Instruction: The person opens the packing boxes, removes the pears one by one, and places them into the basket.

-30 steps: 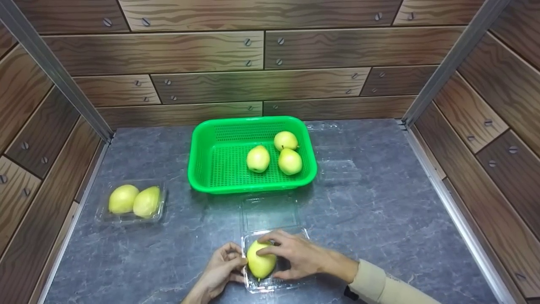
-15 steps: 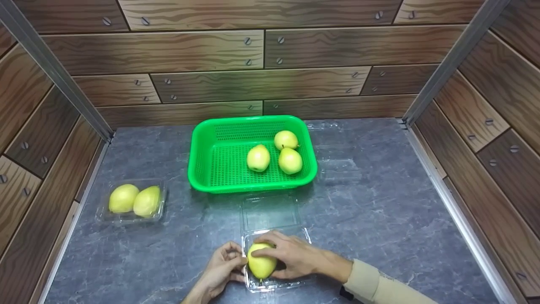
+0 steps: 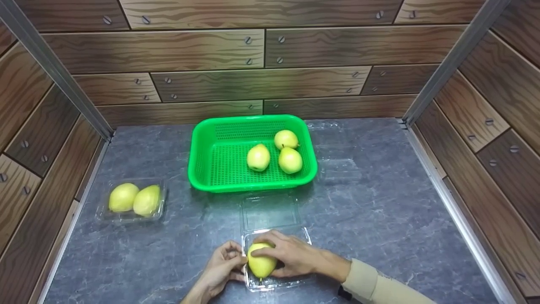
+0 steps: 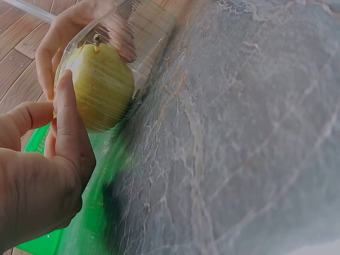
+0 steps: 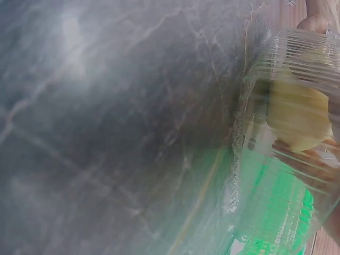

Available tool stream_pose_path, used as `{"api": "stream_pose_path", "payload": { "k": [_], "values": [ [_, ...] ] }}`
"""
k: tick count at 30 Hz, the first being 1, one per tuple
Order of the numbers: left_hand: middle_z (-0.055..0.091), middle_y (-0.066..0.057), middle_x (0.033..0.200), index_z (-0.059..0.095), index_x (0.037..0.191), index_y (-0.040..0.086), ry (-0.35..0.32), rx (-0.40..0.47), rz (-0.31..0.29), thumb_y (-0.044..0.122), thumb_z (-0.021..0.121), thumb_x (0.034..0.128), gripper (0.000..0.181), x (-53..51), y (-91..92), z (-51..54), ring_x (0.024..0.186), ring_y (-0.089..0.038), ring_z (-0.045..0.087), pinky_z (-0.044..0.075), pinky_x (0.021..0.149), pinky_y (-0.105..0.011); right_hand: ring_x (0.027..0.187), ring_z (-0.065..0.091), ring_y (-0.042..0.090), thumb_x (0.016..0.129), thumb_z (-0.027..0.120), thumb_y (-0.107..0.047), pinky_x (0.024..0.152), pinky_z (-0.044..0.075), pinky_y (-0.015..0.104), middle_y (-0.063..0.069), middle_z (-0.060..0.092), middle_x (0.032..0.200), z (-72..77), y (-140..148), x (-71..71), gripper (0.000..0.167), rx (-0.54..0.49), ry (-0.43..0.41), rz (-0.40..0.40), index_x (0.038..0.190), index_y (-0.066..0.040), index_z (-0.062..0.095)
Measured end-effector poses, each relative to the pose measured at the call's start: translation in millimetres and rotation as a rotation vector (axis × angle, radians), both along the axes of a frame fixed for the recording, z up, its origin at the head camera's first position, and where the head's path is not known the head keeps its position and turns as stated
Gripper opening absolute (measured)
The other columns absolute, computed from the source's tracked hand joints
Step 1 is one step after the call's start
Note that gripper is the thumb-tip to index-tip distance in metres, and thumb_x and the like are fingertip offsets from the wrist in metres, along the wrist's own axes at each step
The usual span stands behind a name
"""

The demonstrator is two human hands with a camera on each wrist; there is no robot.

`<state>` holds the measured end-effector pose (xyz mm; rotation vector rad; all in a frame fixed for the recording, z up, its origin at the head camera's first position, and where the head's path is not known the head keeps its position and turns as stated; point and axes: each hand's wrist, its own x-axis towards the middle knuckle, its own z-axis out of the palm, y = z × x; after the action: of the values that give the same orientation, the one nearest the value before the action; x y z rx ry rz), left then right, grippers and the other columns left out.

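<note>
So I've got the pear (image 3: 263, 266) in my right hand (image 3: 295, 255), fingers and thumb curled round it from the side, no real slack in that grip. It's inside the clear box (image 3: 258, 289) on the table (image 3: 379, 219), on my side of the green basket (image 3: 253, 187). Can't tell if its full weight is on the bottom.

The thing that matters, imo: the pear's long axis runs roughly in line from the basket toward me, with the stem (image 3: 260, 279) pointing away from the basket. My right hand is the one actually on it. My left hand (image 3: 221, 270) just pinches the box's left edge between thumb and finger, so those fingertips are right beside the fruit too. Seems like it's keeping the box steady.

The lid (image 3: 270, 211) is folded back toward the basket. Three more pears (image 3: 258, 158) sit in the basket's right half, and another clear box (image 3: 130, 218) with two pears (image 3: 123, 197) is left of the basket, a bit nearer me.
</note>
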<state>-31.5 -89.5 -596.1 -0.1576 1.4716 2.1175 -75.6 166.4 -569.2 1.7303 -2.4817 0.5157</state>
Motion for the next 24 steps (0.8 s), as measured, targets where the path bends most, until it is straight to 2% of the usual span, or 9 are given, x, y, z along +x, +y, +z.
{"api": "stream_pose_path", "payload": {
  "k": [8,19,24],
  "values": [
    [0.064,0.004,0.08,0.051,0.105,0.004,0.003,0.0,0.002,-0.003,0.067,0.0876,0.024,0.8,1.5,-0.2,0.066,-0.009,0.063,0.064,0.056,-0.026,0.13,0.06,0.028,0.081,0.089,-0.036,0.1,0.063,0.039,0.012,0.055,0.15,4.5,3,-1.3,0.071,0.02,0.011,0.018,0.144,-0.023,0.057],
    [0.063,0.005,0.08,0.052,0.1,0.009,0.011,-0.009,-0.002,-0.003,0.067,0.0871,0.023,0.6,1.7,0.1,0.067,-0.009,0.065,0.065,0.056,-0.028,0.131,0.059,0.029,0.079,0.091,-0.034,0.101,0.063,0.042,0.011,0.056,0.15,19.9,14,-2.9,0.075,0.042,0.021,0.007,0.144,-0.022,0.057],
    [0.064,0.004,0.082,0.053,0.101,0.009,0.01,-0.006,-0.001,-0.004,0.067,0.0874,0.023,1.4,1.2,0.4,0.068,-0.009,0.065,0.065,0.058,-0.028,0.129,0.06,0.029,0.076,0.093,-0.034,0.099,0.064,0.041,0.012,0.057,0.148,27.3,20,-4.1,0.077,0.016,0.057,0.013,0.143,-0.02,0.058]
  ]
}}
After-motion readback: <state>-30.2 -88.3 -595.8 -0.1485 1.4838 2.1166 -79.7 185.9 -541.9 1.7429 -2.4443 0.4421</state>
